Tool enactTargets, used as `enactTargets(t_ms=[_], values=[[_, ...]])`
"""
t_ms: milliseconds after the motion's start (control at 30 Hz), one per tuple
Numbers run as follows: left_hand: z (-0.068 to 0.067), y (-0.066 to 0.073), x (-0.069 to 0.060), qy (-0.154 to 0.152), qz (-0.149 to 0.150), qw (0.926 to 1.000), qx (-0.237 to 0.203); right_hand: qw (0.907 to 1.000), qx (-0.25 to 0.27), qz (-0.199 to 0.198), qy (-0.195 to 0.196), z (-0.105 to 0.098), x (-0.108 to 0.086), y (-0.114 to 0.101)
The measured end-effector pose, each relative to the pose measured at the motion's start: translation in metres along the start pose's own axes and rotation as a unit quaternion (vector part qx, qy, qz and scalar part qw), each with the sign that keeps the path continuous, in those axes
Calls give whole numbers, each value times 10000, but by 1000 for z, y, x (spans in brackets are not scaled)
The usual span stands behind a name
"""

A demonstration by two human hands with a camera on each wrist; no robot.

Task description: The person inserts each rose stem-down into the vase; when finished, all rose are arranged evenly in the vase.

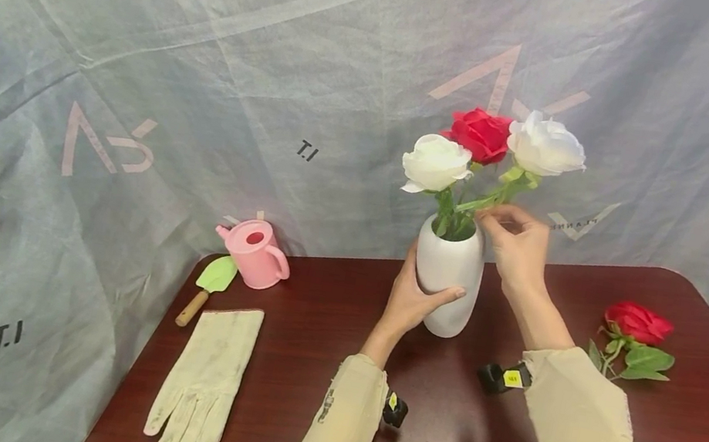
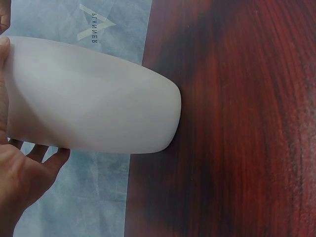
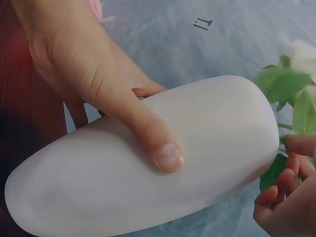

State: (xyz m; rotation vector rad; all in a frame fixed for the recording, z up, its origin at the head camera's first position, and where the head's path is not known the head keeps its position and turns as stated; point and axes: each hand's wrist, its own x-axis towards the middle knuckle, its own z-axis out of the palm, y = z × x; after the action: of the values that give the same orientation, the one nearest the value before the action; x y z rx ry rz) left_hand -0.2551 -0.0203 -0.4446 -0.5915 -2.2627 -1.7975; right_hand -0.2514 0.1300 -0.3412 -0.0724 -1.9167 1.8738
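A white vase [image 1: 450, 280] [image 2: 98, 98] [image 3: 148, 163] stands on the table, gripped round its side by the left hand [image 1: 410, 301] [image 2: 24, 173] [image 3: 94, 74], thumb across the front. At its mouth, the right hand [image 1: 521, 253] [image 3: 291, 197] pinches a green stem, seemingly that of the right-hand white rose [image 1: 545, 145]. A second white rose [image 1: 436, 164] leans left over the rim, and a red rose [image 1: 481, 134] rises between the two. Leaves [image 3: 281, 84] show beside the rim in the right wrist view. The stem ends inside the vase are hidden.
Another red rose [image 1: 638, 323] lies on the table's right side, partly under the right sleeve. At the left are a pink watering can [image 1: 257, 256], a small green trowel [image 1: 216, 274] and a pale glove [image 1: 209, 376]. A grey cloth [image 1: 245, 77] hangs behind the table.
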Motion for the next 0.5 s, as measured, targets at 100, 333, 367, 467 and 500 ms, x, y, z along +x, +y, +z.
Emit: enactTargets(t_ms=[100, 333, 367, 467, 500], values=[[-2, 15, -4, 15, 12, 10000, 52, 9998, -170, 7, 97, 0, 0, 1], [-3, 27, -7, 38, -43, 10000, 41, 9958, -881, 227, -104, 0, 0, 4], [-2, 25, -6, 41, -32, 10000, 18, 9954, -903, 257, -167, 1, 0, 3], [0, 10, -3, 30, -63, 10000, 18, 9952, -796, 438, -350, 0, 0, 2], [1, 5, -1, 24, -87, 10000, 42, 9951, -747, 507, -412, 0, -1, 2]])
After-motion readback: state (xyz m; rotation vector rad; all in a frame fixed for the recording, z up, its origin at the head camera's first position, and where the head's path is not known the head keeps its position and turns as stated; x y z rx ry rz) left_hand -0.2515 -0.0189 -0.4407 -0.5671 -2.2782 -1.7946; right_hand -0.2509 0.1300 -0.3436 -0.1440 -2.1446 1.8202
